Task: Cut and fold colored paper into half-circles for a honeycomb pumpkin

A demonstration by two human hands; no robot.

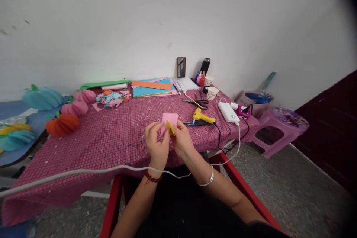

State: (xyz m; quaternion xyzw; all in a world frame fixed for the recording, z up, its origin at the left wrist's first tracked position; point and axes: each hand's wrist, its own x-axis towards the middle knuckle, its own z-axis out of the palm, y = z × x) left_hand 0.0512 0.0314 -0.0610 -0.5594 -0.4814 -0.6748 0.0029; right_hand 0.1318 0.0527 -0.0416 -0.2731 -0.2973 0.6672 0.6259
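Note:
My left hand (157,143) pinches pink paper (170,118) above the front part of the table. A small folded yellow piece of paper (170,127) stands out in front of the pink one, between both hands. The fingers of my right hand (182,138) close on the yellow piece and the right side of the pink paper. Which fingertips bear on which sheet is partly hidden. Just right of my right hand lies a yellow hot glue gun (203,116), its black cord hanging over the table edge.
Paper pumpkins (62,124) and a heap of paper scraps (111,98) are at left. Coloured sheets (152,86) lie at the back. Scissors (198,103), paper cups (212,93) and a white power bank (228,112) stand right. A white cable (111,170) crosses before my wrists.

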